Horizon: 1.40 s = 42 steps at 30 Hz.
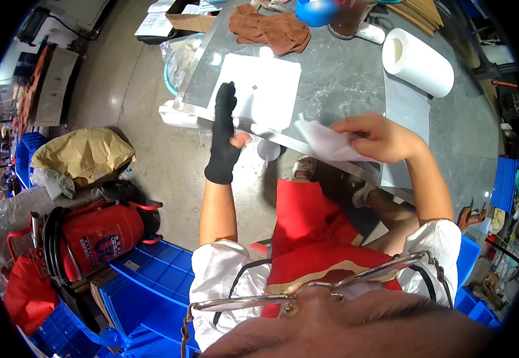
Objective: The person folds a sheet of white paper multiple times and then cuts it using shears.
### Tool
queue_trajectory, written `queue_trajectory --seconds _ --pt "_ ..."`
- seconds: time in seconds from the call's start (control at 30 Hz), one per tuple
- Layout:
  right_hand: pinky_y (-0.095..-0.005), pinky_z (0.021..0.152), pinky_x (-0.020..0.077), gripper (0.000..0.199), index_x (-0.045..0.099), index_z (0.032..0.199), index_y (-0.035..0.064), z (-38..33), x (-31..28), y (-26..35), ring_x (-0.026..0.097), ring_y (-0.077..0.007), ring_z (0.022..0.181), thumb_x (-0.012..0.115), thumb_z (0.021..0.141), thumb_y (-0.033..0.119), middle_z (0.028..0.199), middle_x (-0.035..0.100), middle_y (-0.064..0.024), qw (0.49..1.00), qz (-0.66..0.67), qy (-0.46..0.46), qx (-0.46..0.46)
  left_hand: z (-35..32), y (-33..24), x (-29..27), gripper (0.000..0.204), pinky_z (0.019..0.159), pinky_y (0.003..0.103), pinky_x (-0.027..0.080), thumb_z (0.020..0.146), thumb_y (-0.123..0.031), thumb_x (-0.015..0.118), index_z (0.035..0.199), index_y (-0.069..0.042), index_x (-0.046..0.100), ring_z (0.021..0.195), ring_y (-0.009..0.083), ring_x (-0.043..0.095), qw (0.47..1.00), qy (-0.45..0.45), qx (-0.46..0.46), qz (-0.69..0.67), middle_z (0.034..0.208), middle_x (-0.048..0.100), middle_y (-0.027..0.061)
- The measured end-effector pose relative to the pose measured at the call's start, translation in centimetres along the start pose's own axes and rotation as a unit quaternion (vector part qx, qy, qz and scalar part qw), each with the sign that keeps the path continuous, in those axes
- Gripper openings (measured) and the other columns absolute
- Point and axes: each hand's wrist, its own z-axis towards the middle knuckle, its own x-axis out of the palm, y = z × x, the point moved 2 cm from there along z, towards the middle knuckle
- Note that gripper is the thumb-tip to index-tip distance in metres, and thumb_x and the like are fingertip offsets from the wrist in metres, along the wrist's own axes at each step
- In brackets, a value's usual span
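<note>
My left hand (pixel 225 134) wears a black glove with the thumb tip bare. Its fingers are stretched out together, seen edge-on, beside a white sheet (pixel 265 89) at the left front of the grey table. The sheet bears a small dark mark. My right hand (pixel 382 137) is bare and pinches a crumpled, thin white wipe (pixel 325 140), held over the table's front edge. Whether the wipe is paper or cloth I cannot tell. Behind the right hand lies a large white roll (pixel 432 65), with a pale strip (pixel 399 101) on the tabletop below it.
A brown cloth (pixel 271 30), a blue bowl (pixel 319 11) and a small white cylinder (pixel 370 33) lie along the table's far side. A red fire extinguisher (pixel 101 238) on a cart and blue crates (pixel 158 268) stand at lower left. Yellowish wrapping (pixel 83 155) sits farther left.
</note>
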Motion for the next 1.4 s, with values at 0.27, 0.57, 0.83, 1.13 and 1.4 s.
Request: queue_trajectory --seconds 0.27,0.57,0.83,1.13,1.4 --pt "-0.0269 0.079 0.0459 0.052 0.058 0.122 0.0034 5.0 0.8 2.2 0.058 -0.0139 0.088 0.042 0.072 0.000 0.101 0.065 -0.0078 0.991 0.043 0.110 -0.054 -1.4 -2.4 1.5 0.033 0.082 0.028 0.047 0.080 -0.016 0.072 0.107 0.001 0.063 0.091 0.0136 0.059 0.946 0.179 -0.251 -0.103 0.097 0.066 0.0074" --pt "-0.0282 0.076 0.0466 0.039 0.060 0.107 -0.0017 6.2 2.7 -4.9 0.058 -0.0121 0.085 0.066 0.073 0.016 0.090 0.065 -0.0060 0.992 0.061 0.096 -0.049 -2.7 -6.7 1.0 0.015 0.064 0.023 0.046 0.081 -0.007 0.069 0.093 0.001 0.068 0.070 0.0068 0.058 0.958 0.122 -0.075 0.248 0.076 0.067 0.0053" --pt "-0.0261 0.065 0.0483 0.030 0.061 0.104 -0.0034 8.5 3.0 -9.1 0.061 -0.0123 0.075 0.067 0.078 0.011 0.086 0.065 -0.0061 0.961 0.265 -0.071 -0.038 1.0 -5.5 -2.5 0.029 0.069 0.025 0.046 0.084 -0.013 0.069 0.109 0.001 0.065 0.076 0.0086 0.057 0.968 -0.028 -0.143 0.205 0.088 0.067 0.0033" --pt "-0.0291 0.065 0.0497 0.048 0.046 0.125 -0.0049 19.5 1.6 -12.7 0.063 -0.0156 0.077 0.061 0.081 0.005 0.087 0.065 -0.0113 0.917 0.151 -0.368 0.034 9.7 8.6 -7.1 0.042 0.077 0.025 0.046 0.080 -0.013 0.070 0.118 0.001 0.059 0.085 0.0140 0.060 0.939 -0.036 -0.267 0.216 0.097 0.067 0.0103" --pt "-0.0341 0.074 0.0481 0.050 0.047 0.125 -0.0001 18.0 2.3 -12.1 0.062 -0.0247 0.080 0.062 0.078 0.006 0.089 0.064 -0.0137 0.889 0.057 -0.454 0.021 8.9 10.6 -6.1 0.040 0.074 0.031 0.049 0.081 -0.019 0.070 0.118 -0.007 0.060 0.079 0.0211 0.065 0.927 -0.059 -0.123 0.348 0.087 0.069 0.0117"
